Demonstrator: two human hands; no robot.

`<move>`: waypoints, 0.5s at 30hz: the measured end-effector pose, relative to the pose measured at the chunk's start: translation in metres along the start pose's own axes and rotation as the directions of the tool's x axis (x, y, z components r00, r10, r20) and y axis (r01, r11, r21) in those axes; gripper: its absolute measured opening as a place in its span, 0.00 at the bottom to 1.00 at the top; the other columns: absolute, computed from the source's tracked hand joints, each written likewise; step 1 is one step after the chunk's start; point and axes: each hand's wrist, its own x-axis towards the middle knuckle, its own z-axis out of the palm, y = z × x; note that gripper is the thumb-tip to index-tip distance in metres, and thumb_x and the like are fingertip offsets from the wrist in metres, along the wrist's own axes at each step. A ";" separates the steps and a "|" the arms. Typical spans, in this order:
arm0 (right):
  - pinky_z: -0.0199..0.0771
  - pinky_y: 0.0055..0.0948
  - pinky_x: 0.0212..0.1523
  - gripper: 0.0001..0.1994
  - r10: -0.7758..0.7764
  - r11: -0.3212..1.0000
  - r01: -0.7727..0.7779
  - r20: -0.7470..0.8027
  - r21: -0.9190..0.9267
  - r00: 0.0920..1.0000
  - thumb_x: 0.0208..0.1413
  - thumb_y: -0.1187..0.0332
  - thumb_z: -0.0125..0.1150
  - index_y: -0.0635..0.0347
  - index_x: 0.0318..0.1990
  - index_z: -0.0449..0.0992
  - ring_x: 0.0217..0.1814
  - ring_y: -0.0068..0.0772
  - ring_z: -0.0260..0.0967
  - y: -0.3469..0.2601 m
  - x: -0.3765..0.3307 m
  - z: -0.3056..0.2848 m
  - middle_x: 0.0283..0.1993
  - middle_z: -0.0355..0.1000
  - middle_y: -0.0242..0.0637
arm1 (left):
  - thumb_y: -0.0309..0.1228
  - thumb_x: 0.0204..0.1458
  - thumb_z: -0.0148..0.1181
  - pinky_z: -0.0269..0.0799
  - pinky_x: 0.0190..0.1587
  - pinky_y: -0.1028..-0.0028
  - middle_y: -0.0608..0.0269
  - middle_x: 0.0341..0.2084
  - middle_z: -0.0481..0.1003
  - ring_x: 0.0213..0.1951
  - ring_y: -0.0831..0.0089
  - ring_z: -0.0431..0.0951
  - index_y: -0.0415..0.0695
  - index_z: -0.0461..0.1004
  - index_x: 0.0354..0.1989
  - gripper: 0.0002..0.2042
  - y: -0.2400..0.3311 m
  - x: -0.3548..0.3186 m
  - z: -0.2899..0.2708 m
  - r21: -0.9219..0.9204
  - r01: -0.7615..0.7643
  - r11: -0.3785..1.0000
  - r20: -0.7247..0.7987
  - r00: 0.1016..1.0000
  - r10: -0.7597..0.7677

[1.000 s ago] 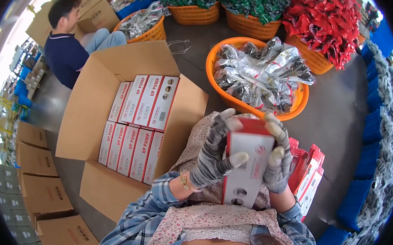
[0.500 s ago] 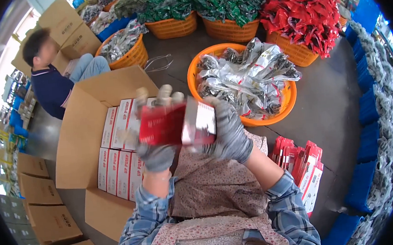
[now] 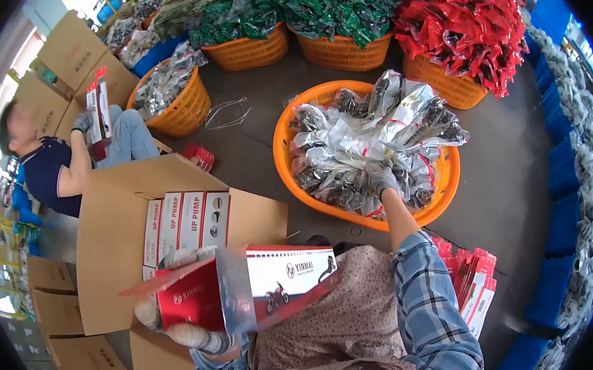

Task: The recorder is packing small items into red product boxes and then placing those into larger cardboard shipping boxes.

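Note:
My left hand (image 3: pixel 200 337), in a grey glove with pale fingertips, grips a red and white cardboard box (image 3: pixel 290 275). The box is tilted, its red end flap folded out at the left. Away to the right, my gloved right hand (image 3: pixel 381 178) reaches in among clear plastic bags of dark parts (image 3: pixel 355 139) heaped in an orange basket (image 3: pixel 282 162). Its fingers are lost among the bags, so their grip does not show. Below the held box stands a large open carton (image 3: pixel 112 260) with rows of white and red boxes (image 3: pixel 192 220) inside.
Flattened red and white boxes (image 3: pixel 479 289) lie by my right arm. Behind are orange baskets of green (image 3: pixel 339 10) and red bags (image 3: pixel 460 22). A seated person (image 3: pixel 51 161) holds a box at the left. Blue bins (image 3: pixel 553 263) line the right side; brown cartons (image 3: pixel 79 317) stand at left.
My right hand has let go of the box and moved right into the basket of bags. The left hand has brought the box lower and nearer. The seated person now holds up a box.

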 end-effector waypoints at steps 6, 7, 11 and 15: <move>0.72 0.40 0.35 0.14 0.205 0.974 -0.189 0.133 -0.125 0.970 0.52 0.56 0.55 0.57 0.36 0.77 0.30 0.50 0.74 -0.130 -0.029 -0.072 0.31 0.76 0.42 | 0.47 0.57 0.48 0.72 0.51 0.56 0.45 0.52 0.62 0.49 0.52 0.68 0.55 0.60 0.56 0.21 0.005 0.017 -0.012 0.317 0.015 0.948 -0.021 1.000 -0.009; 0.72 0.40 0.34 0.14 0.193 0.981 -0.189 0.102 -0.052 0.976 0.51 0.57 0.55 0.59 0.35 0.77 0.30 0.49 0.74 -0.118 -0.031 -0.091 0.29 0.76 0.43 | 0.46 0.57 0.48 0.72 0.51 0.55 0.44 0.52 0.61 0.50 0.51 0.68 0.54 0.61 0.55 0.20 0.003 0.017 -0.009 0.364 0.047 0.930 -0.056 0.998 -0.029; 0.70 0.30 0.23 0.12 0.334 0.497 -0.472 0.341 0.728 0.878 0.53 0.63 0.54 0.62 0.28 0.75 0.20 0.30 0.70 -0.107 -0.082 -0.161 0.21 0.73 0.36 | 0.44 0.55 0.49 0.71 0.51 0.53 0.43 0.53 0.61 0.50 0.50 0.68 0.53 0.62 0.53 0.19 0.001 0.017 -0.011 0.361 0.093 0.928 -0.128 0.990 -0.050; 0.69 0.23 0.25 0.09 -0.160 0.873 0.131 0.021 0.470 0.987 0.54 0.67 0.52 0.64 0.35 0.74 0.24 0.20 0.67 0.003 -0.161 -0.186 0.24 0.71 0.32 | 0.42 0.54 0.50 0.70 0.52 0.51 0.42 0.54 0.60 0.51 0.50 0.68 0.53 0.62 0.53 0.19 0.010 0.018 -0.010 0.328 0.082 0.941 -0.123 0.991 -0.044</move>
